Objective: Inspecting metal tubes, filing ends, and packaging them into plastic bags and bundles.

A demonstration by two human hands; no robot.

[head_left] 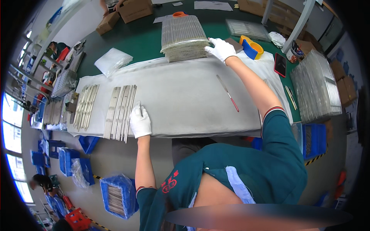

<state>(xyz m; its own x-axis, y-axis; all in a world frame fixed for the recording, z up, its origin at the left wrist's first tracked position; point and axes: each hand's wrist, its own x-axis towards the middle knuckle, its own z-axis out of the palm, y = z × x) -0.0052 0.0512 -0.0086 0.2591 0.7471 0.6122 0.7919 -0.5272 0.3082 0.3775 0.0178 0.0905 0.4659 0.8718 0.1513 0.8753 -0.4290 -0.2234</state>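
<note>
My right hand (222, 50), in a white glove, reaches out to the far side of the table. Its thumb and fingers grip the right edge of a tall stack of clear ribbed plastic trays (184, 34). My left hand (140, 121), gloved too, rests open on the grey-white cloth (181, 96), fingers pointing away from me. Just left of it lies a group of slim silvery metal rods (127, 111), with a narrower group (111, 111) alongside. Farther left is another group of rods (86, 107). A thin tool with a red handle (232, 103) lies on the cloth at right.
Clear plastic bags (113, 61) lie at the back left. Near my right arm are a yellow and blue tape holder (251, 48), a phone (280, 64) and a wrapped tray stack (316, 86). A blue bin of rods (117, 196) stands on the floor. Another person's hand touches a carton (107, 23).
</note>
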